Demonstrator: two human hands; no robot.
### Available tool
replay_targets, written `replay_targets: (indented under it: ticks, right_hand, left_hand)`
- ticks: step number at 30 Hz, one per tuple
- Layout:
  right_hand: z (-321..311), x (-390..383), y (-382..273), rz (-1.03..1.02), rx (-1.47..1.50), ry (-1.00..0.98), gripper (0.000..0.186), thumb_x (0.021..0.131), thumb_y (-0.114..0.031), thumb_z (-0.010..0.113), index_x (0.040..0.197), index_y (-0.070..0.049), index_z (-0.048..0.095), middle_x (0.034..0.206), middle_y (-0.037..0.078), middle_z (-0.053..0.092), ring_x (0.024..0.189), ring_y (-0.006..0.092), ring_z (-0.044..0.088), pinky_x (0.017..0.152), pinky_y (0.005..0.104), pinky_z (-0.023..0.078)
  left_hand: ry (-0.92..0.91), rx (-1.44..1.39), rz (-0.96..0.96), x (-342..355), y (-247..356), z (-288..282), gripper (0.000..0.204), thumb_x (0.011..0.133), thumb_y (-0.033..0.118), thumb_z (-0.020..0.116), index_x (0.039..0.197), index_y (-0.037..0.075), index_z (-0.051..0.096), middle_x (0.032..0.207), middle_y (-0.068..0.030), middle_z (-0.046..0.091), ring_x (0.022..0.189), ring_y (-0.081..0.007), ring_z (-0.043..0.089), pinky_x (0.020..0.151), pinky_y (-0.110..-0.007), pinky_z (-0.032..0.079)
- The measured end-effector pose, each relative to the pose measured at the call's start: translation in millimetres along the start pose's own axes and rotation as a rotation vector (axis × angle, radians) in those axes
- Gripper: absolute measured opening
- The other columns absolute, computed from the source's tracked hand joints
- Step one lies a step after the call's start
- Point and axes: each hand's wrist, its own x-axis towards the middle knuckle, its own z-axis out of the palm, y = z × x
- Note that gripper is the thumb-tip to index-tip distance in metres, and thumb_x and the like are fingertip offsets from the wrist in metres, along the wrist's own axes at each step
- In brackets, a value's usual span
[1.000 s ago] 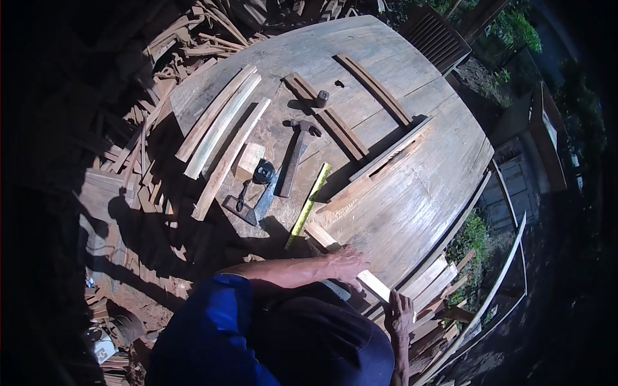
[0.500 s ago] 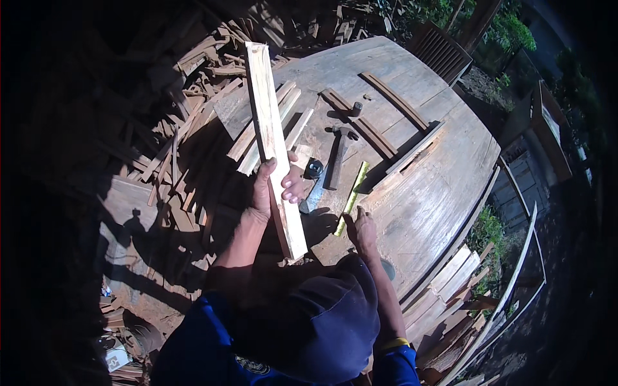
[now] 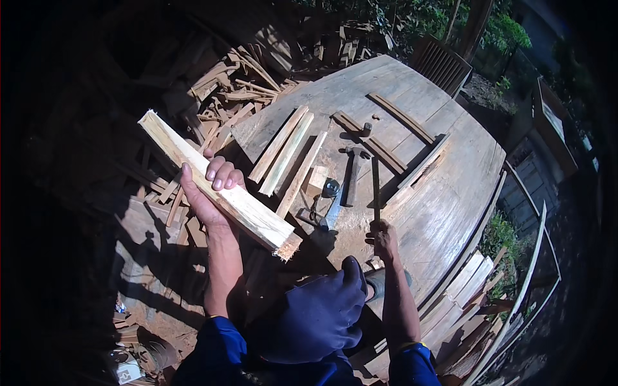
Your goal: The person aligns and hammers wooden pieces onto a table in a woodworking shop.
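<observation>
My left hand (image 3: pixel 209 199) grips a pale length of rough wood (image 3: pixel 257 222) with a splintered end, raised at an angle. My right hand (image 3: pixel 386 238) grips a thin measuring strip (image 3: pixel 376 190) beside the hammer (image 3: pixel 353 177) on the wooden platform (image 3: pixel 450 193). Near them lie a black tape measure (image 3: pixel 331 187), a pale wood block (image 3: pixel 317 179) and a metal-bladed tool (image 3: pixel 334 212). Three slats (image 3: pixel 279 143) lie to their left; darker strips (image 3: pixel 399 119) and a small dark cylinder (image 3: pixel 367 128) lie farther back.
Heaped offcuts (image 3: pixel 219 83) surround the platform's left side. Stacked boards (image 3: pixel 463 283) and long bent strips (image 3: pixel 533 257) are at the right, with plants (image 3: pixel 499 251) behind. A slatted wooden piece (image 3: pixel 439 64) stands at the back. My bent leg in dark cloth fills the lower middle.
My left hand has lifted the wood off the platform and swung it left, tilting it. My right hand has left that wood and taken hold of the measuring strip, now showing its dark side.
</observation>
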Motion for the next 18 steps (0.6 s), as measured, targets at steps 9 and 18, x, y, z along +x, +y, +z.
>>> replay_targets:
  ticks: [9,18]
  right_hand:
    - [-76,-309,-230,-0.251,-0.829,-0.045,0.019,0.1,-0.012,0.064,0.116,-0.004,0.059,0.08,0.008,0.062,0.065,0.0216,0.069,0.056,0.0362,0.052]
    - [-83,-393,-224,-0.285,-0.91,0.06,0.02,0.086,-0.01,0.069,0.103,-0.005,0.06,0.087,0.017,0.064,0.083,0.0421,0.066,0.072,0.0492,0.051]
  left_hand:
    - [-0.181,0.098,-0.175,4,-60,118,0.044,0.105,0.04,0.054,0.123,0.0,0.052,0.079,-0.0012,0.046,0.064,-0.0126,0.048,0.065,-0.032,0.043]
    - [-0.29,0.146,-0.292,-10,-114,155,0.048,0.106,0.045,0.049,0.123,0.001,0.055,0.079,-0.0019,0.047,0.064,-0.0138,0.047,0.064,-0.034,0.045]
